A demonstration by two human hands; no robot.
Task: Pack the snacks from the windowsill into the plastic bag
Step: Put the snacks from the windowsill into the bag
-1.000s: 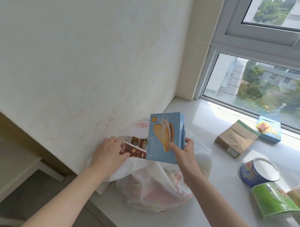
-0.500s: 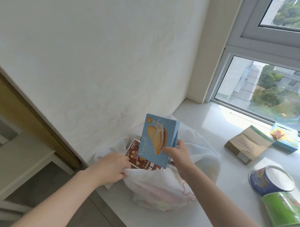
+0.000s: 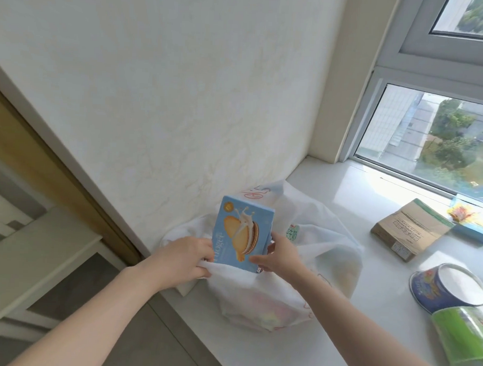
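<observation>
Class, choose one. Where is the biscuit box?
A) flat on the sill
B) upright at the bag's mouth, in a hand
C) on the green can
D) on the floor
B: the right hand grips the biscuit box upright at the bag, whose edge the left hand holds.

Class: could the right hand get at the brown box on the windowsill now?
Probably not yet: the right hand grips the blue box; otherwise bare sill leaves the brown box reachable.

One wide head-worn camera looks forward and down from close above; the smooth white windowsill (image 3: pixel 365 198) stretches beyond the grip of the right hand (image 3: pixel 280 254).
</observation>
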